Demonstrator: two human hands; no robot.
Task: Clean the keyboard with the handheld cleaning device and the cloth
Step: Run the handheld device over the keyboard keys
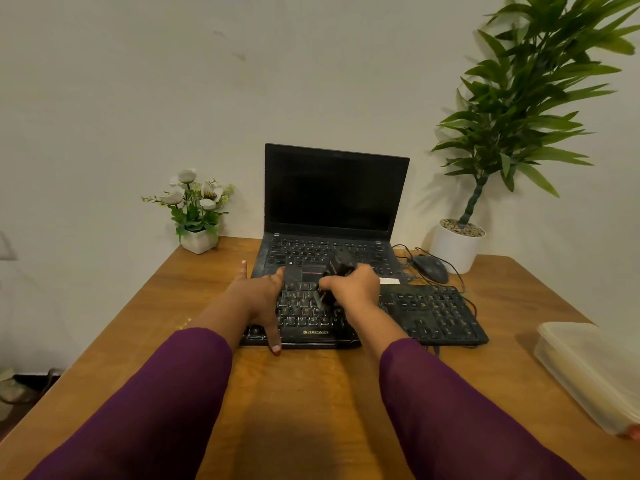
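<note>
A black keyboard [429,315] lies across the wooden table [304,393] in front of an open laptop. My left hand [261,299] rests flat on the keyboard's left end, fingers spread, thumb hanging over the front edge. My right hand [353,285] grips a black handheld cleaning device [337,271] held upright, its lower tip down on the keys near the keyboard's middle. No cloth is in view.
A black laptop [332,209] stands open behind the keyboard. A black mouse [431,268] with cable lies to its right. A small flower pot [197,216] sits back left, a tall potted plant [457,247] back right, a translucent lidded box [595,372] at the right edge.
</note>
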